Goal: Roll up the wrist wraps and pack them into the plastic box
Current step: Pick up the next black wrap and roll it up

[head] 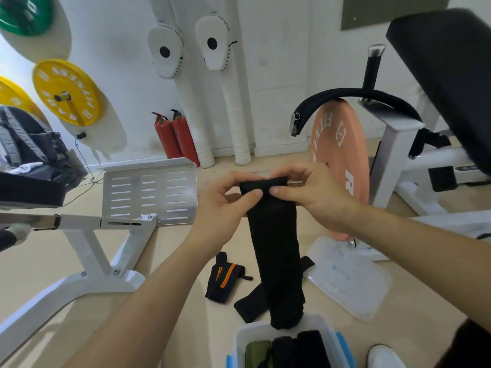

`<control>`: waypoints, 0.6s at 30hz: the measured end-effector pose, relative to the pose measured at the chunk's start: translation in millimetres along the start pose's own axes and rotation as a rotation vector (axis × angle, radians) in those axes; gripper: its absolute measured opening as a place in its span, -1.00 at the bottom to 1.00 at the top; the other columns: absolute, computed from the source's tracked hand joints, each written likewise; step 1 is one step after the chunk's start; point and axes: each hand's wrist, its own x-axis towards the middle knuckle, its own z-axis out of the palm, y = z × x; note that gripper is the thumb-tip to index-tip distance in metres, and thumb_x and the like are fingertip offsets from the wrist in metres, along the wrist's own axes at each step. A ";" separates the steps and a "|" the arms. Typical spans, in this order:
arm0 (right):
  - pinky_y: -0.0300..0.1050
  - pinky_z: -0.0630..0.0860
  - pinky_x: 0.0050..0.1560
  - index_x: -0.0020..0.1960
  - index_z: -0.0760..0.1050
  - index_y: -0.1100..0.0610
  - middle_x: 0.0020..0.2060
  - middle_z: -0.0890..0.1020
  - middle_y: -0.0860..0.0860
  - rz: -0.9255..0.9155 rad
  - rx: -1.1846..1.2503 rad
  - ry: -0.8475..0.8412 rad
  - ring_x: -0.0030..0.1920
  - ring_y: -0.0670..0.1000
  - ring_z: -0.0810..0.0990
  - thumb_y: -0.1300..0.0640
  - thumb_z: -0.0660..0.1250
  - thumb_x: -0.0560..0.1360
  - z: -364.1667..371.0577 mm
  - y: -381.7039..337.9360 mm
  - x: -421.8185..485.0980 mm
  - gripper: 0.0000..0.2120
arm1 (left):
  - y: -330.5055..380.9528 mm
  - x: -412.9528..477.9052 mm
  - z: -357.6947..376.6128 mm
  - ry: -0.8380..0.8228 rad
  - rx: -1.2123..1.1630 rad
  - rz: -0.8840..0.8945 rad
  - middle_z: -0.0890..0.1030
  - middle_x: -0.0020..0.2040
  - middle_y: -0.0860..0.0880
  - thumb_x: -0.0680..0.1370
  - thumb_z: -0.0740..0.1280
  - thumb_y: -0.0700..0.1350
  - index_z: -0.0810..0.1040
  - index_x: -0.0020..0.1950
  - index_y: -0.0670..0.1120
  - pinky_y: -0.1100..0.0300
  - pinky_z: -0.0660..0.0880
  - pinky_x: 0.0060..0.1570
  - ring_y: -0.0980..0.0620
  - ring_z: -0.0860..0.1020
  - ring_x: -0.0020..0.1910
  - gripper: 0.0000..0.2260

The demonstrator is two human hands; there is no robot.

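Up high in the middle, a long black wrist wrap [276, 248] hangs straight down from two hands. The left hand [228, 205] and the right hand [310, 192] are close together at the top end of the wrap. Each one pinches that end between thumb and fingers, and the top edge looks folded over. The thumbs almost meet on the front of the cloth. The bottom end of the wrap hangs at the far edge of the plastic box [239, 338], but I cannot tell if it touches the box. The box sits on the floor [53, 261], at the bottom of the view, with its top open. Inside it are a green roll [256, 351] and some black rolls [297, 349], packed side by side. Just behind the box, a flat black wrap [249, 304] lies on the floor, partly hidden by the hanging one. To its left lies a black wrap with orange stripes [223, 280], loosely folded. To the right, the clear lid [348, 277] lies flat on the floor. Beside the box on the right is the toe of a white shoe [385, 357]. Farther back stands a pink weight plate [337, 160] on a white machine. Two red fire extinguishers [175, 136] stand by the wall, and a yellow weight plate [66, 91] hangs at the left.
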 end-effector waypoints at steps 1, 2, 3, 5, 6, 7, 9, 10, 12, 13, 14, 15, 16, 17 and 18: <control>0.08 0.68 0.07 0.15 0.61 0.31 0.03 0.67 0.30 0.028 0.027 -0.015 0.07 0.26 0.69 0.35 0.43 0.50 -0.3 -0.9 0.3 -0.78 | -0.3 0.3 0.6 0.015 0.003 0.009 0.71 -0.07 -0.02 0.56 0.42 -0.35 0.68 0.04 -0.02 0.13 0.65 -0.13 -0.03 0.73 -0.10 -0.77; 0.13 0.66 0.08 0.15 0.61 0.29 0.03 0.68 0.28 0.063 0.065 -0.038 0.08 0.25 0.69 0.26 0.44 0.50 -1.4 -1.5 0.9 -0.76 | -0.9 0.6 1.4 0.029 0.006 0.021 0.72 -0.07 -0.03 0.55 0.42 -0.36 0.68 0.03 -0.02 0.14 0.65 -0.11 -0.03 0.72 -0.12 -0.76; 0.15 0.65 0.08 0.15 0.63 0.25 0.03 0.69 0.26 0.101 0.106 -0.063 0.08 0.22 0.69 0.16 0.44 0.48 -2.1 -2.1 1.5 -0.72 | -1.4 0.4 2.4 0.038 0.011 0.035 0.73 -0.06 -0.05 0.54 0.43 -0.37 0.69 0.02 -0.02 0.13 0.65 -0.08 -0.04 0.72 -0.11 -0.75; 0.10 0.66 0.05 0.10 0.66 0.19 -0.02 0.70 0.19 0.143 0.145 -0.086 0.03 0.16 0.69 0.06 0.43 0.44 -2.7 -2.5 3.0 -0.70 | -3.0 -0.4 3.8 0.035 0.041 0.076 0.73 -0.03 -0.06 0.52 0.46 -0.37 0.70 0.01 0.00 0.06 0.66 0.00 -0.06 0.72 -0.05 -0.74; 0.06 0.66 0.03 0.08 0.66 0.20 -0.02 0.69 0.20 0.140 0.141 -0.083 0.01 0.14 0.69 0.07 0.44 0.44 -2.6 -1.3 3.9 -0.72 | -4.2 -0.6 4.2 0.027 0.066 0.096 0.73 -0.01 -0.03 0.51 0.47 -0.37 0.70 0.01 0.01 0.04 0.66 0.03 -0.06 0.71 -0.02 -0.73; 0.04 0.65 0.03 0.07 0.65 0.23 -0.02 0.69 0.24 0.126 0.133 -0.075 0.01 0.14 0.69 0.13 0.45 0.44 -3.0 0.6 4.7 -0.75 | -5.0 -0.8 4.4 0.013 0.089 0.108 0.72 0.00 0.00 0.51 0.47 -0.37 0.71 0.01 0.03 0.06 0.65 0.04 -0.05 0.70 0.02 -0.72; 0.00 0.64 0.01 0.04 0.64 0.27 -0.06 0.70 0.22 0.093 0.119 -0.063 -0.02 0.13 0.68 0.27 0.45 0.47 -4.2 3.2 4.8 -0.85 | -5.8 -1.4 4.2 -0.019 0.099 0.104 0.71 0.03 0.04 0.51 0.49 -0.33 0.72 0.03 0.04 0.09 0.61 0.06 -0.03 0.68 0.08 -0.73; -0.05 0.64 -0.01 0.03 0.63 0.27 -0.11 0.71 0.15 0.080 0.115 -0.059 -0.04 0.09 0.69 0.34 0.43 0.49 -4.7 3.2 4.3 -0.88 | -5.9 -1.3 3.9 -0.028 0.092 0.089 0.71 0.06 0.05 0.52 0.49 -0.29 0.72 0.07 0.04 0.06 0.61 0.09 -0.03 0.68 0.10 -0.75; -0.13 0.63 -0.02 0.03 0.62 0.27 -0.14 0.71 0.05 0.049 0.098 -0.053 -0.06 0.03 0.69 0.40 0.41 0.50 -6.3 2.4 2.9 -0.86 | -7.5 0.3 3.1 -0.015 0.078 0.027 0.70 0.09 0.06 0.53 0.50 -0.18 0.68 0.20 0.04 -0.06 0.63 0.14 -0.06 0.68 0.10 -0.74; -0.14 0.63 0.00 0.04 0.62 0.28 -0.13 0.70 0.06 0.029 0.076 -0.051 -0.05 0.03 0.69 0.41 0.41 0.49 -6.9 2.0 2.3 -0.86 | -8.1 0.7 2.4 -0.005 0.071 -0.019 0.69 0.10 0.06 0.53 0.50 -0.14 0.65 0.24 0.05 -0.11 0.64 0.14 -0.07 0.69 0.08 -0.71; -0.13 0.63 0.03 0.05 0.62 0.29 -0.10 0.69 0.09 0.007 0.043 -0.048 -0.03 0.05 0.69 0.40 0.42 0.49 -6.8 1.2 1.8 -0.85 | -8.5 0.9 1.4 -0.011 0.070 -0.064 0.69 0.11 0.04 0.53 0.50 -0.10 0.63 0.26 0.06 -0.14 0.64 0.12 -0.08 0.70 0.06 -0.69; -0.11 0.63 0.06 0.05 0.62 0.29 -0.07 0.69 0.13 -0.012 0.006 -0.043 0.00 0.07 0.69 0.40 0.43 0.49 -7.1 1.3 1.5 -0.85 | -8.9 1.1 0.5 -0.033 0.075 -0.095 0.70 0.11 0.01 0.53 0.50 -0.07 0.63 0.26 0.05 -0.18 0.65 0.10 -0.08 0.70 0.06 -0.70; -0.08 0.64 0.09 0.06 0.62 0.27 -0.03 0.69 0.16 -0.021 -0.021 -0.042 0.03 0.09 0.70 0.39 0.44 0.48 -7.2 0.8 1.1 -0.83 | -9.2 0.8 0.1 -0.058 0.083 -0.109 0.71 0.08 -0.02 0.54 0.49 -0.08 0.64 0.24 0.02 -0.21 0.65 0.09 -0.08 0.71 0.06 -0.73; -0.04 0.64 0.11 0.07 0.62 0.25 0.01 0.69 0.17 -0.022 -0.039 -0.040 0.05 0.11 0.70 0.39 0.45 0.48 -7.2 0.7 0.8 -0.81 | -9.2 0.2 -0.2 -0.073 0.089 -0.110 0.72 0.06 -0.05 0.56 0.48 -0.12 0.64 0.21 0.00 -0.23 0.65 0.08 -0.09 0.71 0.05 -0.77; -0.01 0.65 0.13 0.09 0.62 0.21 0.04 0.68 0.17 -0.021 -0.059 -0.036 0.07 0.11 0.70 0.38 0.46 0.48 -7.5 0.0 0.2 -0.79 | -9.1 -0.2 -0.1 -0.075 0.091 -0.101 0.72 0.05 -0.08 0.56 0.47 -0.17 0.64 0.18 -0.02 -0.23 0.65 0.06 -0.11 0.71 0.03 -0.79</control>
